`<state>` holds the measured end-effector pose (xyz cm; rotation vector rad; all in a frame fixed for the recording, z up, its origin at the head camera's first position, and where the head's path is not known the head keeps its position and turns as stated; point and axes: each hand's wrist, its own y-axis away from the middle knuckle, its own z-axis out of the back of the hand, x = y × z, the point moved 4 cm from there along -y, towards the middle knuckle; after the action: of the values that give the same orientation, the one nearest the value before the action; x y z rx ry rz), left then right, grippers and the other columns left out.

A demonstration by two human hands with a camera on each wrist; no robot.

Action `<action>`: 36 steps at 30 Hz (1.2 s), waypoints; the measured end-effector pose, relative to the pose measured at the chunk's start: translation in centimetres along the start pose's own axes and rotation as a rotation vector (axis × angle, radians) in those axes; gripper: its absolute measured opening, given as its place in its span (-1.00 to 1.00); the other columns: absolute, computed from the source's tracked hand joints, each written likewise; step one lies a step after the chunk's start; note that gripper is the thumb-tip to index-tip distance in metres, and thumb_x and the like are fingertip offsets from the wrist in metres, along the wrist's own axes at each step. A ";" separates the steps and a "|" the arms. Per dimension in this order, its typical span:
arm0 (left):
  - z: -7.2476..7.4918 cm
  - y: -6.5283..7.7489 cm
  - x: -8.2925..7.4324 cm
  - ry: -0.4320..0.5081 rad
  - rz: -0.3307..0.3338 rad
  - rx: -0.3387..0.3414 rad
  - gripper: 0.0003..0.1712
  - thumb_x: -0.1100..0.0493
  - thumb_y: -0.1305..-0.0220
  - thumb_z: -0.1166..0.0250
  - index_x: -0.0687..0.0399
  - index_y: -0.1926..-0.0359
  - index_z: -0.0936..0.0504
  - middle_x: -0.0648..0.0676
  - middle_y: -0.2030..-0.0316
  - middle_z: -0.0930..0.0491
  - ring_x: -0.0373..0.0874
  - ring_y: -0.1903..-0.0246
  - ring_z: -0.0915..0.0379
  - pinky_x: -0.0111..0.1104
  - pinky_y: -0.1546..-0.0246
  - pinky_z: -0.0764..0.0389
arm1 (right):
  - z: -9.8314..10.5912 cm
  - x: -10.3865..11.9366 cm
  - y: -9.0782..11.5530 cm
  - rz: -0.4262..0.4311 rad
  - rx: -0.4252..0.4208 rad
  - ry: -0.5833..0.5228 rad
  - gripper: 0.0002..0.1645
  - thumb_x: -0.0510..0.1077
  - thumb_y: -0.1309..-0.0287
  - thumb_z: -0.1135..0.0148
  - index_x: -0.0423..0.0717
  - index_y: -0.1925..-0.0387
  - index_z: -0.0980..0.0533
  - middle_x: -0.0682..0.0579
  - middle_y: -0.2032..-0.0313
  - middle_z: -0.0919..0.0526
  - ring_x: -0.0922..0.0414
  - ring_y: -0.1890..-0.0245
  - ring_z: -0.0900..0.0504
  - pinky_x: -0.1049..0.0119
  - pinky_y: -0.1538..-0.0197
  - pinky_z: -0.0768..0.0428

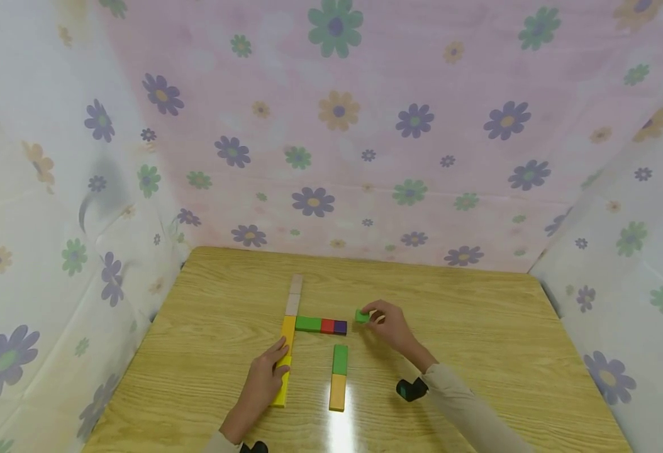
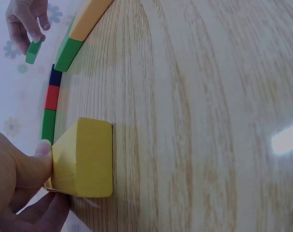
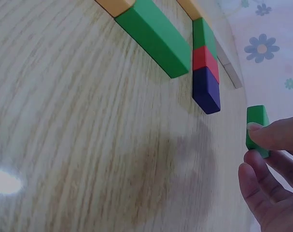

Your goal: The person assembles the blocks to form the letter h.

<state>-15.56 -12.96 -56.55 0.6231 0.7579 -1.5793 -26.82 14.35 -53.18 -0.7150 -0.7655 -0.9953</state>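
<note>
My left hand grips a long yellow block lying on the table, thumb on one side and fingers on the other. Beyond it, an orange-yellow block and two pale wooden blocks continue the line. From that line a row branches right: a green block, a red block and a dark blue block. Just past the blue end, my right hand pinches a small green block between thumb and fingers, held above the table in the right wrist view.
Nearer me, another green block and an orange block lie end to end, apart from the branched row. The wooden table is bordered by flowered cloth at the back and sides.
</note>
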 end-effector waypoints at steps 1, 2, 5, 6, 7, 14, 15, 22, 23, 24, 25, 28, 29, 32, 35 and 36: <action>0.0 0.0 0.0 -0.002 -0.002 -0.001 -0.51 0.44 -0.13 -0.30 0.46 -0.12 -0.49 0.25 -0.24 -0.37 0.17 -0.19 -0.32 -0.12 -0.04 -0.50 | -0.1 0.1 0.1 0.004 0.005 -0.002 -0.72 -0.44 -0.01 -0.33 -0.21 0.19 -0.61 -0.10 0.21 -0.62 0.01 0.35 -0.60 0.34 0.34 -0.63; -0.1 0.0 0.0 -0.002 -0.002 -0.001 -0.51 0.44 -0.13 -0.30 0.45 -0.12 -0.49 0.25 -0.24 -0.37 0.17 -0.19 -0.32 -0.12 -0.04 -0.50 | -0.3 0.1 0.1 0.004 0.012 -0.007 -0.72 -0.44 -0.01 -0.33 -0.20 0.19 -0.61 -0.09 0.21 -0.62 0.02 0.35 -0.60 0.34 0.33 -0.63; 0.0 0.0 0.0 -0.003 -0.005 -0.002 -0.52 0.44 -0.13 -0.29 0.46 -0.12 -0.49 0.25 -0.24 -0.37 0.17 -0.19 -0.32 -0.11 -0.04 -0.50 | -0.6 0.2 0.3 0.000 0.028 -0.018 -0.72 -0.43 0.00 -0.33 -0.18 0.19 -0.61 -0.06 0.22 -0.63 0.04 0.35 -0.60 0.36 0.33 -0.63; 0.0 0.0 0.0 0.000 -0.004 -0.002 -0.52 0.45 -0.14 -0.29 0.46 -0.12 -0.49 0.25 -0.24 -0.37 0.17 -0.19 -0.32 -0.11 -0.04 -0.50 | -0.7 0.2 0.4 0.003 0.030 -0.020 -0.72 -0.44 0.00 -0.33 -0.19 0.19 -0.60 -0.06 0.22 -0.63 0.04 0.35 -0.60 0.35 0.33 -0.63; 0.0 0.0 0.0 -0.001 -0.005 -0.001 -0.52 0.45 -0.13 -0.29 0.46 -0.12 -0.49 0.26 -0.24 -0.37 0.18 -0.19 -0.32 -0.11 -0.04 -0.50 | -0.8 0.2 0.4 0.000 0.031 -0.024 -0.71 -0.44 0.01 -0.34 -0.19 0.19 -0.61 -0.06 0.22 -0.63 0.05 0.36 -0.60 0.35 0.34 -0.63; 0.1 0.0 0.0 -0.001 -0.002 0.006 -0.51 0.45 -0.12 -0.30 0.47 -0.12 -0.48 0.27 -0.24 -0.37 0.18 -0.19 -0.32 -0.13 -0.02 -0.51 | -1.2 0.5 0.5 -0.008 0.035 -0.026 -0.70 -0.45 0.02 -0.34 -0.19 0.20 -0.61 -0.03 0.23 -0.63 0.08 0.37 -0.60 0.37 0.34 -0.63; 0.1 -0.1 0.0 0.002 -0.002 0.005 -0.50 0.45 -0.12 -0.30 0.47 -0.12 -0.48 0.27 -0.24 -0.36 0.18 -0.19 -0.32 -0.13 -0.02 -0.51 | -1.3 0.6 0.5 -0.004 0.037 -0.024 -0.70 -0.45 0.02 -0.34 -0.19 0.19 -0.61 -0.03 0.23 -0.63 0.07 0.37 -0.60 0.37 0.34 -0.63; 0.0 -0.2 -0.1 -0.007 0.032 0.030 -0.49 0.44 -0.12 -0.31 0.43 -0.14 -0.48 0.24 -0.26 -0.34 0.16 -0.21 -0.30 -0.13 -0.06 -0.48 | -1.7 0.7 0.6 0.009 0.060 -0.034 -0.71 -0.45 0.00 -0.33 -0.18 0.19 -0.61 -0.07 0.22 -0.63 0.04 0.34 -0.60 0.31 0.31 -0.63; 0.0 -0.2 -0.1 -0.009 0.037 0.033 -0.49 0.44 -0.12 -0.31 0.43 -0.14 -0.48 0.23 -0.26 -0.34 0.16 -0.21 -0.29 -0.13 -0.06 -0.48 | -1.7 0.7 0.6 0.011 0.062 -0.034 -0.70 -0.45 0.00 -0.32 -0.19 0.18 -0.61 -0.07 0.22 -0.64 0.03 0.34 -0.60 0.30 0.30 -0.64; 0.0 -0.1 -0.2 -0.008 0.038 0.031 -0.49 0.44 -0.12 -0.31 0.43 -0.14 -0.48 0.24 -0.26 -0.34 0.16 -0.21 -0.29 -0.13 -0.06 -0.47 | -1.8 0.7 0.6 0.012 0.064 -0.034 -0.70 -0.46 0.00 -0.32 -0.19 0.18 -0.61 -0.07 0.21 -0.64 0.03 0.34 -0.60 0.30 0.29 -0.64; 0.0 -0.1 -0.2 -0.009 0.037 0.029 -0.49 0.44 -0.12 -0.31 0.43 -0.13 -0.48 0.23 -0.26 -0.34 0.16 -0.21 -0.29 -0.14 -0.07 -0.47 | -1.9 0.7 0.6 0.016 0.066 -0.035 -0.70 -0.46 0.00 -0.32 -0.19 0.18 -0.61 -0.08 0.21 -0.64 0.03 0.34 -0.60 0.30 0.29 -0.64; 0.1 -0.1 -0.3 -0.007 0.025 0.020 -0.49 0.44 -0.12 -0.31 0.44 -0.13 -0.48 0.24 -0.26 -0.34 0.15 -0.21 -0.30 -0.15 -0.06 -0.49 | -2.0 0.9 0.7 0.030 0.064 -0.039 -0.70 -0.46 0.00 -0.32 -0.22 0.18 -0.60 -0.10 0.22 -0.63 0.02 0.35 -0.60 0.28 0.31 -0.64; 0.1 -0.1 -0.2 -0.006 0.022 0.018 -0.49 0.44 -0.11 -0.32 0.44 -0.13 -0.48 0.23 -0.26 -0.35 0.15 -0.21 -0.30 -0.15 -0.05 -0.49 | -2.1 1.0 0.7 0.034 0.065 -0.041 -0.70 -0.46 0.01 -0.32 -0.22 0.18 -0.60 -0.10 0.22 -0.64 0.02 0.35 -0.60 0.29 0.31 -0.64; 0.1 0.0 -0.3 -0.004 0.009 0.016 -0.49 0.44 -0.11 -0.32 0.44 -0.13 -0.49 0.24 -0.25 -0.35 0.16 -0.20 -0.31 -0.15 -0.03 -0.51 | -2.4 1.1 0.8 0.051 0.068 -0.042 -0.72 -0.45 0.01 -0.33 -0.25 0.19 -0.60 -0.11 0.23 -0.64 0.02 0.35 -0.60 0.30 0.32 -0.64; 0.1 0.0 -0.2 0.003 0.009 0.019 -0.49 0.43 -0.11 -0.32 0.44 -0.13 -0.49 0.24 -0.25 -0.36 0.16 -0.20 -0.31 -0.14 -0.03 -0.51 | -2.7 1.0 0.9 0.059 0.076 -0.046 -0.73 -0.44 0.02 -0.36 -0.25 0.21 -0.60 -0.11 0.24 -0.64 0.03 0.35 -0.60 0.31 0.31 -0.64; 0.1 0.0 -0.2 0.003 0.007 0.019 -0.49 0.43 -0.11 -0.32 0.44 -0.13 -0.49 0.24 -0.25 -0.36 0.16 -0.19 -0.31 -0.14 -0.03 -0.51 | -2.8 1.0 0.9 0.062 0.079 -0.048 -0.73 -0.44 0.03 -0.36 -0.25 0.21 -0.60 -0.11 0.24 -0.64 0.03 0.35 -0.60 0.30 0.30 -0.64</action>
<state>-15.50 -12.91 -56.31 0.6412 0.7435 -1.5813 -25.04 11.93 -54.02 -0.6924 -0.8155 -0.8904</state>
